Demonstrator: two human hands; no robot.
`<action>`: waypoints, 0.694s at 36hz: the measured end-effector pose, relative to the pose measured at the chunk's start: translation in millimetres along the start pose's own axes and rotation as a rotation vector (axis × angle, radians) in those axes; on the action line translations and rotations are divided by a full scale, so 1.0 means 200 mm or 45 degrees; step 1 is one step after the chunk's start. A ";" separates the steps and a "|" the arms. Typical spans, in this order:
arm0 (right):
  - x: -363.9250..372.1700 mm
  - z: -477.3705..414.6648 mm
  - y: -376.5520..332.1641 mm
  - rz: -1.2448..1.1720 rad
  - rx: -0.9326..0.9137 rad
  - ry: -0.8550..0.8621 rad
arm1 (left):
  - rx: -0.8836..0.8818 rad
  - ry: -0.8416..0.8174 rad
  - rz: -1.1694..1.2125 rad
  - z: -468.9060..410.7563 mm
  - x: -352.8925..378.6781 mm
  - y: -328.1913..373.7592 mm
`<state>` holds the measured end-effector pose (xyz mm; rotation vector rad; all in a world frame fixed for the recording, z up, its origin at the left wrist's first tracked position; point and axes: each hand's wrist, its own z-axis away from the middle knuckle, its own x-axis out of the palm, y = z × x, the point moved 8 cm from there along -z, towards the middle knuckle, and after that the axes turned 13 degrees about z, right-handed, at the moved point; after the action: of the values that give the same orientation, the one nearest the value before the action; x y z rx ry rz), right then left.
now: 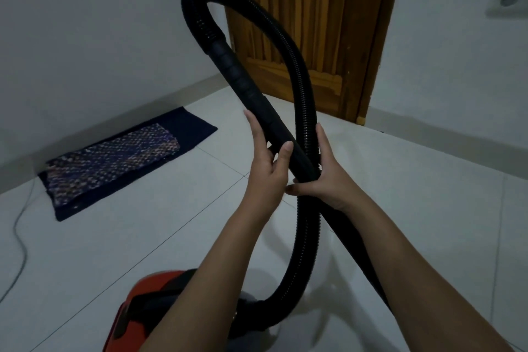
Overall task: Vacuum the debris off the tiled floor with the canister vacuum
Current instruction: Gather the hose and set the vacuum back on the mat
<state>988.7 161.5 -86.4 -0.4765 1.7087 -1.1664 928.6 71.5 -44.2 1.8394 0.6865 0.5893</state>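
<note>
A red and black canister vacuum point(148, 311) sits on the white tiled floor point(120, 237) at the bottom, partly behind my left forearm. Its black ribbed hose point(303, 88) rises from the canister, loops high in front of the door and comes back down as a smooth black handle tube point(248, 86). My left hand point(268, 163) cups the tube from the left, thumb across it. My right hand point(323, 177) grips the tube lower down, where it crosses the hose. The tube's far end runs down behind my right forearm. No debris shows on the tiles.
A dark blue patterned mat point(120, 160) lies against the left wall. A grey cord point(20, 240) trails over the floor at the far left. A wooden door point(311, 23) stands closed ahead. A wall socket point(508, 0) is at the upper right.
</note>
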 end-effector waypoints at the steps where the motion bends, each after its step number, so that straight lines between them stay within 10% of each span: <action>1: 0.01 0.00 -0.02 0.017 -0.011 0.006 | 0.003 0.012 -0.010 0.01 -0.01 0.01; 17: 0.34 -0.05 -0.25 0.229 -0.218 0.037 | -0.145 0.536 -0.256 0.46 -0.83 -0.15; 25: 0.57 -0.09 -0.33 0.313 -0.272 0.012 | -0.600 1.046 -0.403 1.07 -1.37 -0.54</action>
<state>909.3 55.6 -84.8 -0.3766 1.8511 -0.8165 857.4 -227.9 -239.4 0.9829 1.2208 1.1904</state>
